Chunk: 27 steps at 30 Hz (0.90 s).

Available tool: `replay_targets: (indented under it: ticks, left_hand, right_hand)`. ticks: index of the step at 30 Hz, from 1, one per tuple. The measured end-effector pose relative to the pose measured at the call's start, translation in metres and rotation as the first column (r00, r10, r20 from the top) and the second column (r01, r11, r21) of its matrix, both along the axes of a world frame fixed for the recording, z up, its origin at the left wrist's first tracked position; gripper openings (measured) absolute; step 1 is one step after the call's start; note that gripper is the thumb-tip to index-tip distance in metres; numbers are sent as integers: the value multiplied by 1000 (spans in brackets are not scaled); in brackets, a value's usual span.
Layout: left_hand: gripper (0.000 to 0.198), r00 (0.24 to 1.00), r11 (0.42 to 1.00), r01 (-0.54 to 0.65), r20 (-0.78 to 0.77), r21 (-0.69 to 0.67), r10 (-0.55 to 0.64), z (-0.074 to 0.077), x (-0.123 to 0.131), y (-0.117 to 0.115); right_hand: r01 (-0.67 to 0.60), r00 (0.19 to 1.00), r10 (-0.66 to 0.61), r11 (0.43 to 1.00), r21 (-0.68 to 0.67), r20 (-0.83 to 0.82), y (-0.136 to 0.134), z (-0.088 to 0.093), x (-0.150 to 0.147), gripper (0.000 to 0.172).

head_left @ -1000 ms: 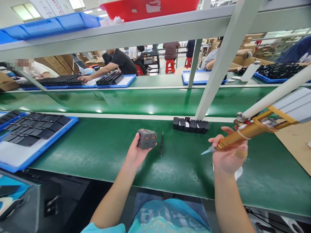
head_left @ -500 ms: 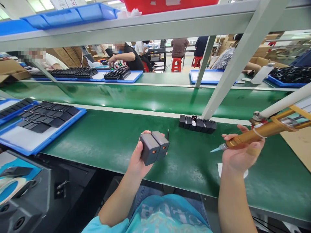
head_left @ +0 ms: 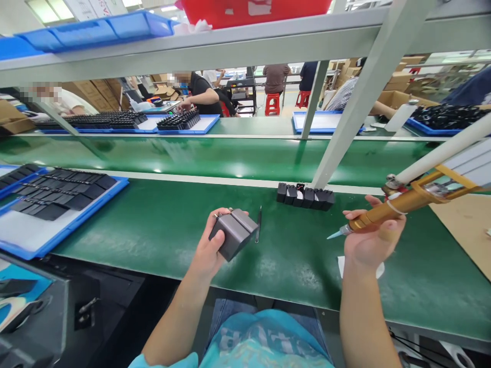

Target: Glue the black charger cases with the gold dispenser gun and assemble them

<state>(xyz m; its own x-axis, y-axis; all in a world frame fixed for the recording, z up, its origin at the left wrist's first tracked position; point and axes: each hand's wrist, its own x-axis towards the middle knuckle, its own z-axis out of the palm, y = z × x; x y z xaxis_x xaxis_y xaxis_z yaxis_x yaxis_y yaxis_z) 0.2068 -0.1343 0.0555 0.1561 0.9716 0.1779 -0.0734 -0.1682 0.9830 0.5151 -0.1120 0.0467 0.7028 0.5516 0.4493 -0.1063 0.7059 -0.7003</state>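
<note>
My left hand [head_left: 209, 245] grips a pair of dark grey charger blocks [head_left: 233, 234] held side by side, raised a little over the green bench [head_left: 153, 235]. My right hand [head_left: 374, 240] is closed round a gold dispensing tool [head_left: 399, 204] with a pale pointed tip aimed left, a white tube running off up and right. A thin dark pick [head_left: 259, 224] lies on the bench just right of the blocks. A row of several black parts [head_left: 305, 196] stands behind, near the bench's far edge.
A blue tray of flat black parts [head_left: 57, 204] lies at the left. A grey slanted frame post [head_left: 356, 97] rises behind the row. A white scrap [head_left: 341, 266] lies by my right wrist. Beyond the green conveyor [head_left: 192, 156], other people work at blue trays.
My left hand has turned the two blocks, so their orange ports no longer face me, and lowered them slightly. The right hand with the tool has stayed about where it was.
</note>
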Motion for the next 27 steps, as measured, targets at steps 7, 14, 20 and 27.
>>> replay_targets:
  ticks: [7,14,20,27]
  left_hand:
    - [52,586,879,-212,-664,427,464,-68,-48,94]
    - [81,350,849,-59,-785,525,510,-61,-66,117]
    - [74,504,838,246,-803,486,318,-26,31,138]
    - [66,489,917,338,-872,214,23,-43,109,195]
  right_hand:
    - [-26,999,26,1000,-12,-27,-2,0,-4,44]
    - [-60,998,60,998,-1,-28,-5,0,-7,38]
    - [-112,993,112,994,2,-30,-8,0,-9,36]
    - [-141,989,142,990,27,-31,-9,-2,-9,33]
